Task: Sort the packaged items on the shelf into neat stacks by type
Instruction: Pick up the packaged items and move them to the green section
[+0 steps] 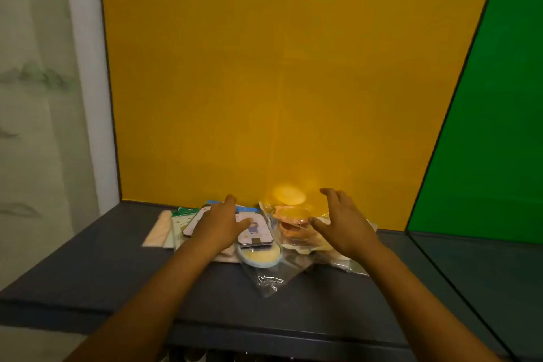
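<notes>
1. Head view: a dark grey shelf [88, 267] runs across the lower half, backed by a yellow wall panel [264, 67] and a green panel [493, 126] to the right.
2. The packaged items lie in a loose heap at the back of the shelf, touching the yellow panel.
3. The left hand [219, 222] lies palm down on the left part of the heap, its fingers [230, 200] straight and spread, pressing on flat printed cards [252, 229] with a cartoon figure on them.
4. To the left of that hand, a pale pink flat packet [157, 229] and a packet with a green top edge [183, 211] lie side by side on the shelf, partly under the cards.
5. Just in front of the cards, a round yellow pad with a pale blue rim [260, 257] sits inside a clear plastic bag [267, 282] whose crumpled end points toward the shelf's front edge.
6. The right hand [343, 222] hovers over the right part of the heap, fingers apart and gently curved, holding nothing; whether it touches the packets below cannot be told.
7. Between the two hands, orange and pink round pads in clear wrapping [291, 220] are piled against the yellow panel.
8. Both bare forearms reach in from the bottom edge.
</notes>
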`<action>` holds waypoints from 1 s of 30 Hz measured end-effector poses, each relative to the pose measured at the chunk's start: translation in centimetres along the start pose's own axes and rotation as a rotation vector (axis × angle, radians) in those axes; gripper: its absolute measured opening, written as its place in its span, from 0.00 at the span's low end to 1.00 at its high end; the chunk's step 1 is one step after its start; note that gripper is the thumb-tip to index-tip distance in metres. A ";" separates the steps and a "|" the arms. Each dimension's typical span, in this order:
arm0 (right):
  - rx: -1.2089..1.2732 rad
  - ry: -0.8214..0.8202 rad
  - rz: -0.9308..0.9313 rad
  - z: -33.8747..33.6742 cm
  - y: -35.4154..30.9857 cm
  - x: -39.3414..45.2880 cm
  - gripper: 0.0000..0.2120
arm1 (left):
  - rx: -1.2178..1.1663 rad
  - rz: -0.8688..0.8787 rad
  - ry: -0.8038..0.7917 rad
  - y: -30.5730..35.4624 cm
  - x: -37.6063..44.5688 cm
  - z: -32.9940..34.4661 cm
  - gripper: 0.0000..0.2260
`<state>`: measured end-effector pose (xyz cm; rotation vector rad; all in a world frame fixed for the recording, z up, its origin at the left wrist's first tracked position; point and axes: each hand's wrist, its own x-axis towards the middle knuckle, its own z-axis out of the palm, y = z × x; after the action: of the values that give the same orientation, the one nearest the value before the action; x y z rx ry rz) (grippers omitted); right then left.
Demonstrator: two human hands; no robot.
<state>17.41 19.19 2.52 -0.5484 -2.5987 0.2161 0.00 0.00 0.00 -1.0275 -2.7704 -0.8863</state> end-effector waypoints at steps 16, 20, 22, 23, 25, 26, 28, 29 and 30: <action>0.155 -0.076 0.023 3.2 4.0 3.5 0.26 | -0.079 -0.321 -0.142 0.0 4.5 6.1 0.44; 0.205 -0.108 -0.011 3.0 3.5 3.9 0.23 | -0.237 -0.281 -0.076 0.3 4.2 4.9 0.19; 0.240 -0.137 -0.015 3.0 2.5 4.0 0.21 | -0.432 -0.332 -0.072 0.6 3.4 3.8 0.12; 0.248 -0.154 -0.025 3.0 1.9 4.0 0.19 | -0.567 -0.368 -0.087 0.7 2.9 3.2 0.12; 0.248 -0.179 -0.060 3.1 0.4 4.1 0.14 | -0.785 -0.403 -0.081 0.5 1.7 1.7 0.11; 0.248 -0.189 -0.085 3.1 -0.4 4.1 0.11 | -0.877 -0.408 -0.056 0.4 1.1 0.9 0.10; 0.263 -0.242 -0.120 3.5 -1.7 3.9 0.07 | -1.056 -0.428 0.000 -0.1 -0.2 -0.7 0.08; 0.261 -0.292 -0.127 3.8 -2.2 3.8 0.07 | -1.132 -0.440 0.023 -0.5 -0.8 -1.3 0.08; 0.233 -0.350 -0.126 4.3 -2.6 3.7 0.08 | -1.196 -0.448 0.040 -0.9 -1.4 -1.9 0.09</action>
<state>11.46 18.16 0.96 -0.2810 -2.8758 0.6121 0.28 -2.37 0.74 -0.3276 -2.2878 -2.7039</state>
